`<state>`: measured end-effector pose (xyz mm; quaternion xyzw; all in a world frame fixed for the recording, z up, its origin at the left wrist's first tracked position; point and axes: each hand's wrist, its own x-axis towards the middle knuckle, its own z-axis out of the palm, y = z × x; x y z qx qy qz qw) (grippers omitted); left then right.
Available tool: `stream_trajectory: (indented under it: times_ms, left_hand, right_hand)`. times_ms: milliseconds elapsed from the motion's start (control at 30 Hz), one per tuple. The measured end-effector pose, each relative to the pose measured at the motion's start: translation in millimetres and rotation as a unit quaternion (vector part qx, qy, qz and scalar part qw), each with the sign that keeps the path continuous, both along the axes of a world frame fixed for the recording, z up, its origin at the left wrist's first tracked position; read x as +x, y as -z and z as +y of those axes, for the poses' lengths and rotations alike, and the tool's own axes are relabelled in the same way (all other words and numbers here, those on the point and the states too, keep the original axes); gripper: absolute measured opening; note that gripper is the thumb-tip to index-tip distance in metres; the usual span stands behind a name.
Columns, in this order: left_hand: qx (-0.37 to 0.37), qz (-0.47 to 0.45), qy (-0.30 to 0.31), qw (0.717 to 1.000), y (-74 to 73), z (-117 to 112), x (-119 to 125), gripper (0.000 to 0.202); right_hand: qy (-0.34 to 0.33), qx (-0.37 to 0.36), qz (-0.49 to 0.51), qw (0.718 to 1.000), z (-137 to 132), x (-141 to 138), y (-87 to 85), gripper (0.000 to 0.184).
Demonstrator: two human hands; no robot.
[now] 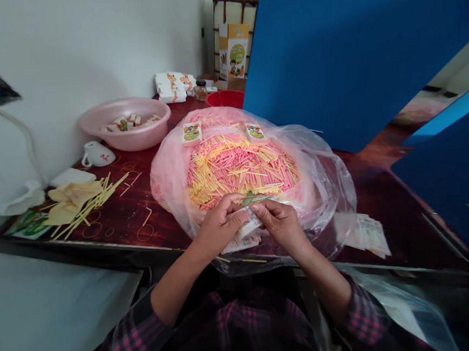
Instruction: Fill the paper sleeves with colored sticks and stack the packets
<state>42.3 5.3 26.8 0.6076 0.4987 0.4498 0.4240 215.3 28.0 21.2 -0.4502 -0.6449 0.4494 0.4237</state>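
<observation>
My left hand (221, 222) and my right hand (281, 222) meet at the front of a big clear plastic bag. Between them they pinch a small white printed packet (250, 225), partly covered by my fingers. Some green sticks (257, 199) show just beyond my fingertips; I cannot tell whether they are held. The open plastic bag (332, 172) is heaped with thin pink and yellow sticks (239, 165). On the heap lie two small printed packs, one at the left (192, 133) and one at the right (256, 134). Flat printed wrappers (242, 244) lie under my hands.
At left are a pink basin (123, 140) holding small packs, a white mug (98, 154), loose yellow sticks (94, 208) and rubber bands. More flat wrappers (368, 234) lie at right. Behind stand white boxes (172, 85), a jar, a red basin (225, 98) and a blue panel (328, 64).
</observation>
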Motion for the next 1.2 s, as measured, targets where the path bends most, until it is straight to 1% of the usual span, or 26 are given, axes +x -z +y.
stream_trajectory:
  times_ms: [67,133,200,267,300,367,433,467,500,567,633,700,767,833,900,1033,1167,1200]
  left_hand:
    - [0.0,-0.021,0.006,1.0,-2.3,2,-3,0.019]
    - [0.016,-0.016,-0.01,1.0,-4.0,4,-9,0.014]
    - [0.032,-0.008,-0.034,0.999,-4.4,6,-14,0.014]
    - [0.06,0.011,-0.051,0.997,-3.5,7,-19,0.012]
    - [0.079,0.024,-0.054,0.995,-2.6,7,-21,0.011]
    - [0.114,0.044,-0.055,0.991,-0.5,7,-23,0.01]
    - [0.131,0.054,-0.054,0.988,1.6,6,-24,0.01]
    - [0.132,0.057,-0.056,0.988,2.5,5,-25,0.01]
    - [0.132,0.057,-0.059,0.988,3.3,4,-25,0.01]
    - [0.126,0.052,-0.064,0.989,4.3,2,-27,0.01]
    - [0.118,0.04,-0.069,0.99,4.9,1,-29,0.01]
    - [0.108,0.029,-0.071,0.991,5.9,0,-30,0.011]
    - [0.096,0.018,-0.074,0.993,7.5,0,-30,0.011]
    - [0.083,0.006,-0.076,0.994,9.2,1,-30,0.011]
    - [0.069,-0.006,-0.076,0.995,10.4,1,-30,0.01]
    - [0.041,-0.033,-0.077,0.996,10.3,2,-28,0.011]
    - [0.031,-0.049,-0.076,0.995,11.4,3,-26,0.013]
    - [0.031,-0.05,-0.077,0.995,12.0,3,-25,0.013]
  right_hand:
    - [-0.03,0.049,-0.031,0.998,6,-3,-3.9,0.058]
    - [-0.072,0.089,-0.061,0.992,17,-3,-10.1,0.054]
    - [-0.089,0.137,-0.085,0.983,35,-2,-17.9,0.041]
    - [-0.081,0.212,-0.134,0.965,59,0,-25.5,0.025]
    - [-0.08,0.252,-0.18,0.947,73,0,-28.6,0.023]
    - [-0.113,0.307,-0.306,0.894,99,-3,-32.7,0.036]
    - [-0.166,0.321,-0.424,0.831,119,-9,-34.6,0.047]
    - [-0.191,0.319,-0.469,0.801,126,-14,-35.3,0.049]
    - [-0.211,0.316,-0.506,0.774,131,-18,-36.1,0.049]
    - [-0.238,0.313,-0.56,0.73,137,-27,-39.0,0.047]
    - [-0.257,0.312,-0.596,0.694,139,-34,-43.6,0.044]
    - [-0.272,0.315,-0.616,0.669,139,-37,-48.3,0.039]
    - [-0.282,0.328,-0.62,0.655,140,-37,-51.3,0.034]
    - [-0.292,0.343,-0.611,0.651,140,-35,-51.5,0.03]
    - [-0.303,0.357,-0.59,0.657,141,-32,-49.5,0.026]
    - [-0.315,0.389,-0.535,0.681,143,-27,-43.9,0.025]
    - [-0.323,0.416,-0.511,0.679,149,-24,-38.0,0.022]
    - [-0.321,0.417,-0.499,0.688,151,-24,-35.7,0.022]
